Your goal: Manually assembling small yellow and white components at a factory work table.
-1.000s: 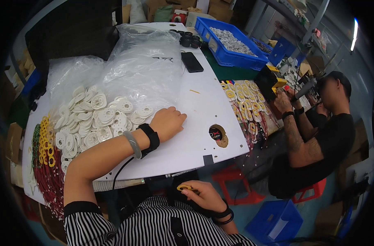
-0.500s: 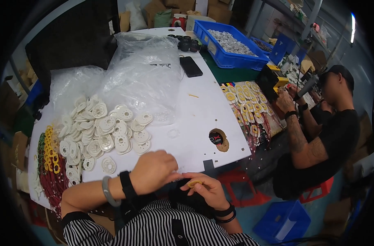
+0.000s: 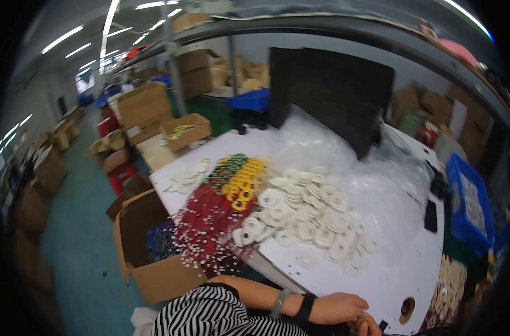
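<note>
- Your left hand [image 3: 340, 308] sits at the near edge of the white table [image 3: 398, 269], fingers curled; whether they grip anything, I cannot tell
- Your right hand [image 3: 370, 326] is barely in view, beside it; its hold is unclear too
- White rings [image 3: 300, 215] heaped mid-table; yellow rings [image 3: 242, 182] and red pieces [image 3: 210, 221] to their left
- Open cardboard box [image 3: 154, 252] on the teal floor [image 3: 78, 252]; blue bin [image 3: 470, 207] at right
</note>
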The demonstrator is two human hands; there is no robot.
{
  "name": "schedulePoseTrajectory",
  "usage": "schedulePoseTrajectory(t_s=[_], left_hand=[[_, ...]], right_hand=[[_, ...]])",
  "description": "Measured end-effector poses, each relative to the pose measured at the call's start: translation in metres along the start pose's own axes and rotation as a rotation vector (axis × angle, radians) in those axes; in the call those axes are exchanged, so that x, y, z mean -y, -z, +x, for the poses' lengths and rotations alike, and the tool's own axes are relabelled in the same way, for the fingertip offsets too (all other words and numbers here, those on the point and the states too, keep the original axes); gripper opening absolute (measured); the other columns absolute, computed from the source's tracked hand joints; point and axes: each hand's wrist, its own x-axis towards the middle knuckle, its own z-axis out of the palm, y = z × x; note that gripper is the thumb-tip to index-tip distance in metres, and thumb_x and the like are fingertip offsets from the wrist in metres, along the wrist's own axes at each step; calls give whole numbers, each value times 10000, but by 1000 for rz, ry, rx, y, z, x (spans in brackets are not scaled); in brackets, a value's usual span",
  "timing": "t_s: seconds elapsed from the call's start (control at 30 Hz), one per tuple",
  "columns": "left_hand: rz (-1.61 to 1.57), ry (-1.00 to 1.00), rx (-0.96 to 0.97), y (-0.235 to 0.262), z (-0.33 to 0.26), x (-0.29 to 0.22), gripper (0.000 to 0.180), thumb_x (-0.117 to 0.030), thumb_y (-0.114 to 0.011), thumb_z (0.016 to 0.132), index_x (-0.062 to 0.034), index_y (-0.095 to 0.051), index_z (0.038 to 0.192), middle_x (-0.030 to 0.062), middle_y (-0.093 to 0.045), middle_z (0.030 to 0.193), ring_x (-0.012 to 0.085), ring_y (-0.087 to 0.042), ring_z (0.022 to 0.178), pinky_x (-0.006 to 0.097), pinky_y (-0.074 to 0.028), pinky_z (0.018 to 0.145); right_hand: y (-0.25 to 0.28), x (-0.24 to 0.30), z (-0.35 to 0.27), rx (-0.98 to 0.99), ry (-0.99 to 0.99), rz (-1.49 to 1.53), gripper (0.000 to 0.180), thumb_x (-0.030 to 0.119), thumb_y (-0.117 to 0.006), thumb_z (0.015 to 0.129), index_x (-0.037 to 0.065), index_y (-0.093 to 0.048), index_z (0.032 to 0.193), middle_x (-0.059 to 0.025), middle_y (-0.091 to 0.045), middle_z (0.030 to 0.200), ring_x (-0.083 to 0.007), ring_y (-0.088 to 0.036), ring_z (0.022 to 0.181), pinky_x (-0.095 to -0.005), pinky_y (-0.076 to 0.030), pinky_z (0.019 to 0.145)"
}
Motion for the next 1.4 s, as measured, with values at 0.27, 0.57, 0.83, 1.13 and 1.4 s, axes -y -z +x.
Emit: schedulePoseTrajectory(t_s=[0.27, 0.57, 0.83, 1.13, 1.4], left_hand=[[-63, 139, -231, 35, -36, -3, 191, -235, -593, 826, -80, -699, 859, 171, -659, 798, 368, -618, 736, 427, -489, 649], [152, 283, -160, 44, -45, -7, 213, -255, -621, 809, -95, -722, 907, 161, -681, 822, 337, -644, 733, 417, -496, 644], [-118, 290, -336, 26, -46, 10, 245, -169, -637, 859, 23, -635, 1011, 139, -660, 771, 276, -623, 698, 388, -486, 693], [-637, 450, -240, 26, -48, -12, 277, -242, -614, 916, -36, -692, 1084, 95, -723, 886, 128, -664, 687, 273, -534, 585], [-822, 442, -175, 21, -51, -7, 291, -267, -588, 947, -33, -684, 1093, 51, -707, 863, 91, -635, 675, 221, -515, 553]], right_hand=[[38, -112, 54, 674, 241, -534, 157, 42, -570, 947, -67, -644, 1033, -127, -651, 1074, -205, -606, 995, -304, -473, 862], [-54, 31, 36, 475, 149, -378, 167, 25, -572, 932, -46, -640, 1068, -135, -651, 1085, -235, -598, 1034, -327, -466, 904], [-44, 14, 17, 207, 89, -367, 238, 130, -450, 1013, -18, -595, 1130, -96, -602, 1060, -114, -552, 763, -240, -467, 666], [-53, 2, 9, 140, 198, -172, 149, 60, -546, 967, -3, -511, 1096, -75, -612, 920, -82, -528, 665, -211, -450, 588], [-46, -9, 10, 89, 92, -238, 155, 78, -604, 943, 0, -522, 1049, -67, -626, 894, -81, -546, 687, -210, -446, 591]])
